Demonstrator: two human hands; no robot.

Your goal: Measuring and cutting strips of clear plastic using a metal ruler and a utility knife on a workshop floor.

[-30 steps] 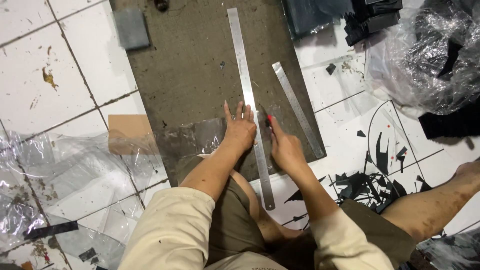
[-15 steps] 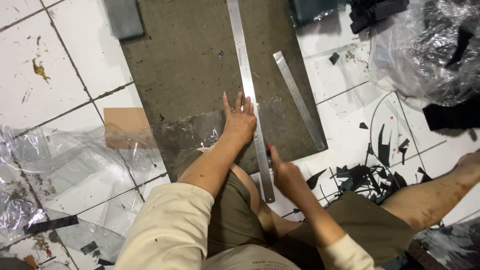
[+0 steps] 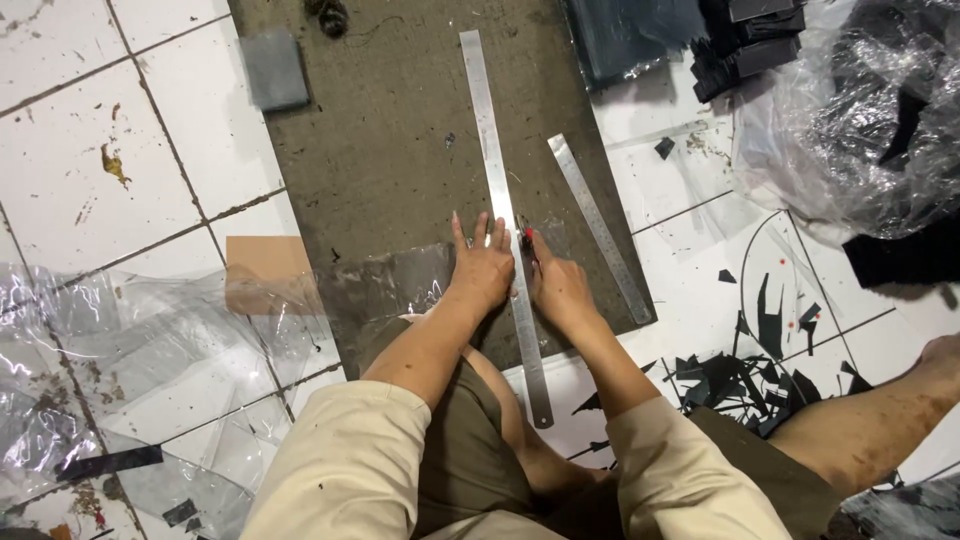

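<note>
Two bare hands flank a long steel ruler (image 3: 503,215) running lengthwise away from the person across a grey cutting mat (image 3: 400,150): the left hand (image 3: 483,267) presses flat, fingers spread, on clear plastic film (image 3: 385,285) touching the ruler's left edge, while the right hand (image 3: 557,285) is closed around a red-tipped cutter (image 3: 528,238) at its right edge. A shorter steel ruler (image 3: 598,228) lies angled just to the right, with a brown cardboard rectangle (image 3: 265,272) to the left and crumpled clear plastic bags (image 3: 850,130) at upper right.

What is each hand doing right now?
Left hand: open, flat, pressing the long ruler.
Right hand: closed around a small cutter.
</note>
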